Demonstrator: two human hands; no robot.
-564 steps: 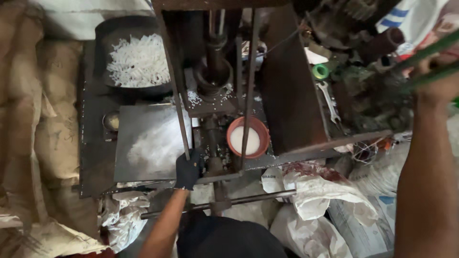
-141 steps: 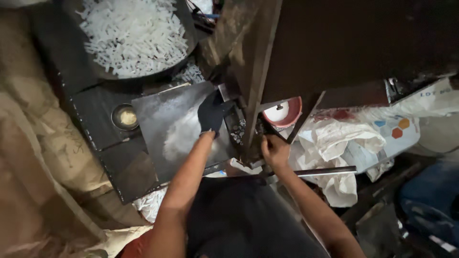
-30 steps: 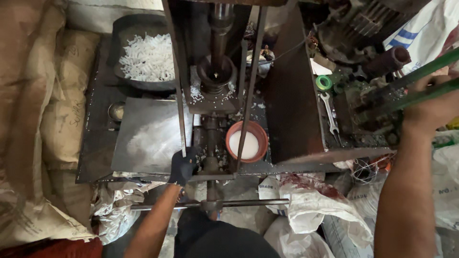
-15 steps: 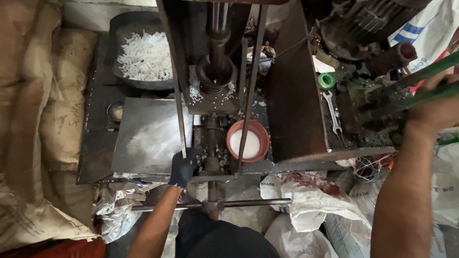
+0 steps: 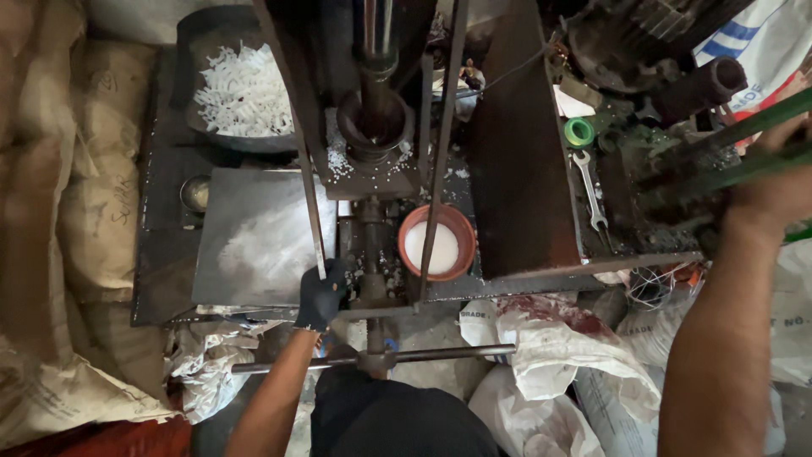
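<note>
Head view, press column [image 5: 376, 127] as landmark, going left to right. Far left of the column: stacked burlap sacks [image 5: 93, 211]. Nearer, upper left: dark pan [image 5: 190, 51] of white shreds. Just left of the column: flat metal plate [image 5: 254, 237] dusted with white powder. Left hand [image 5: 321, 292], in a black glove, is clenched round the bottom of a thin rod [image 5: 306, 195] at the plate's near-right corner, below-left of the column; the rod's long axis runs up and away, leaning slightly left. Just below-right of the column: orange bowl [image 5: 438, 245] of white powder, close to the left hand, well apart from the right. Further right: wrench [image 5: 589, 188] and green tape roll [image 5: 579, 132]. Far right: right hand [image 5: 774, 182] wrapped round a green bar [image 5: 736, 127], grip partly hidden; the bar slants up to the right. Against half a second back: gloved hand stays on the rod, right hand stays on the bar, bowl unmoved; only a slight camera shift.
</note>
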